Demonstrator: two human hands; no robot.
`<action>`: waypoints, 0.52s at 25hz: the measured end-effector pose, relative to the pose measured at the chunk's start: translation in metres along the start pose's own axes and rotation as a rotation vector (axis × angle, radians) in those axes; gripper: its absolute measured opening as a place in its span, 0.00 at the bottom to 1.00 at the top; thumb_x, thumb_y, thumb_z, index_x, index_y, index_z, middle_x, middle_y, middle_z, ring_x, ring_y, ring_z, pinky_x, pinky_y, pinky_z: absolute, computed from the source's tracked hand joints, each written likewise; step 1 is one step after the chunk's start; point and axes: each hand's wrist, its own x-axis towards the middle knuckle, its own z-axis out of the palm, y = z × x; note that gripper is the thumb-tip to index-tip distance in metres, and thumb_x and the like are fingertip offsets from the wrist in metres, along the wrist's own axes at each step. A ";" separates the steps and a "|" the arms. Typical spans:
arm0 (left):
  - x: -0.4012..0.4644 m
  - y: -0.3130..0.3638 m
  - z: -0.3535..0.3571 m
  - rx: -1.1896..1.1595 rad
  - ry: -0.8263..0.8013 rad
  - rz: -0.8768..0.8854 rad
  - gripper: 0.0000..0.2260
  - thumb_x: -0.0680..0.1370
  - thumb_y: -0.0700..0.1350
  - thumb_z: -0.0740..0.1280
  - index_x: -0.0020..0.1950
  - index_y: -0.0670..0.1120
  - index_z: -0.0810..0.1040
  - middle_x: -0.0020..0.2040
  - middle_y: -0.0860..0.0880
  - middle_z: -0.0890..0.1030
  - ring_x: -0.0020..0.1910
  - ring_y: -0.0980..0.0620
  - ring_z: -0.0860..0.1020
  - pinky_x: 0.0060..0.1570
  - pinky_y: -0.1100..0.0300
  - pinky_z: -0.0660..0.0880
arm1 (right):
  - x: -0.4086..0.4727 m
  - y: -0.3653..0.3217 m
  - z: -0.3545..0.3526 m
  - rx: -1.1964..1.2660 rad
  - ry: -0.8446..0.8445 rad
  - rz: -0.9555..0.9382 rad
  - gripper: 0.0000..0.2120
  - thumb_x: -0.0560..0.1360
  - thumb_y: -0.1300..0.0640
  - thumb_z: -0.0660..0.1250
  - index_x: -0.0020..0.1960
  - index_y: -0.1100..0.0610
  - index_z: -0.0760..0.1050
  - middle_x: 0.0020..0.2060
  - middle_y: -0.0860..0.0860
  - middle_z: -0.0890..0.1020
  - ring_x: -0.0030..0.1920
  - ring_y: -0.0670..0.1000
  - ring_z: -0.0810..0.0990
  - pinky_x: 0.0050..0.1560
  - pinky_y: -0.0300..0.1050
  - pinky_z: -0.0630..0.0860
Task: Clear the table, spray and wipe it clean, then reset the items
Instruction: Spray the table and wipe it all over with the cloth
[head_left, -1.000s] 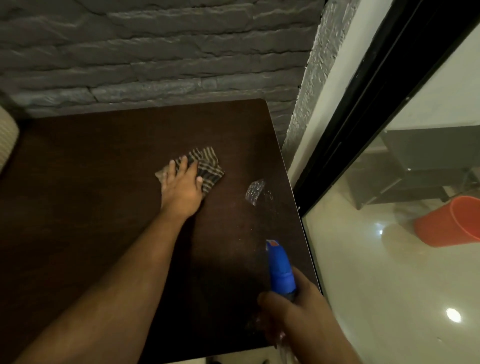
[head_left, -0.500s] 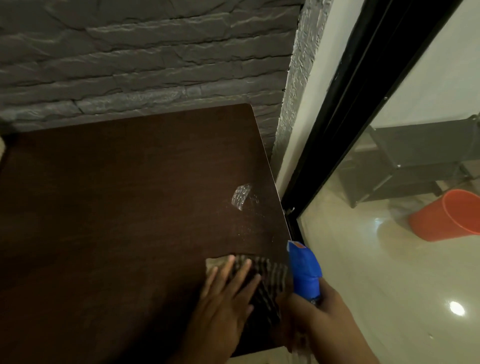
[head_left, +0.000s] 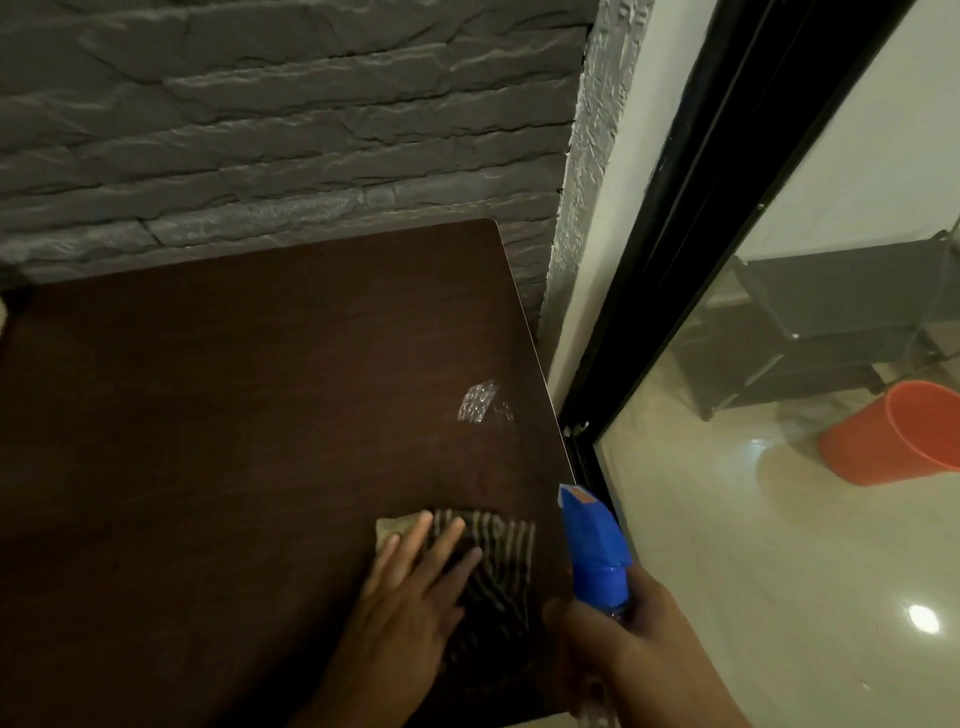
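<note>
A dark brown table (head_left: 234, 415) fills the left and middle of the view. My left hand (head_left: 410, 603) lies flat with straight fingers on a striped cloth (head_left: 498, 566) near the table's front right corner. My right hand (head_left: 618, 654) grips a spray bottle with a blue head (head_left: 592, 545), its nozzle pointing up and away, just past the table's right edge. A wet, shiny patch of spray (head_left: 478, 402) glistens on the tabletop near the right edge, beyond the cloth.
A grey stone-brick wall (head_left: 285, 130) runs along the table's far side. A black door frame (head_left: 691, 223) with glass stands right of the table. Behind the glass are an orange bucket (head_left: 904, 436) and a grey shelf unit (head_left: 836, 322) on a shiny floor.
My left hand has pulled the cloth from the table's middle toward the front right corner, beside the spray bottle. Over the last half second it barely moved.
</note>
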 end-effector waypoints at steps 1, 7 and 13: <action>0.002 -0.001 0.001 0.011 -0.050 0.099 0.24 0.75 0.54 0.57 0.72 0.58 0.66 0.76 0.55 0.64 0.77 0.50 0.55 0.71 0.50 0.56 | 0.002 0.001 0.002 0.002 -0.013 0.006 0.23 0.52 0.52 0.72 0.47 0.54 0.77 0.29 0.53 0.81 0.29 0.50 0.80 0.31 0.41 0.75; 0.089 -0.111 -0.032 -0.046 0.142 -0.423 0.23 0.80 0.52 0.52 0.74 0.49 0.67 0.77 0.48 0.62 0.77 0.47 0.54 0.73 0.49 0.55 | 0.017 -0.017 0.013 -0.042 -0.102 0.002 0.23 0.56 0.54 0.70 0.50 0.52 0.75 0.29 0.50 0.79 0.26 0.46 0.78 0.28 0.34 0.73; 0.112 -0.156 -0.052 -0.013 0.149 -0.698 0.22 0.83 0.50 0.54 0.77 0.48 0.61 0.78 0.46 0.57 0.78 0.42 0.51 0.74 0.44 0.53 | 0.037 -0.031 0.025 -0.189 -0.041 -0.082 0.19 0.56 0.48 0.69 0.47 0.45 0.74 0.33 0.51 0.81 0.31 0.48 0.80 0.39 0.47 0.81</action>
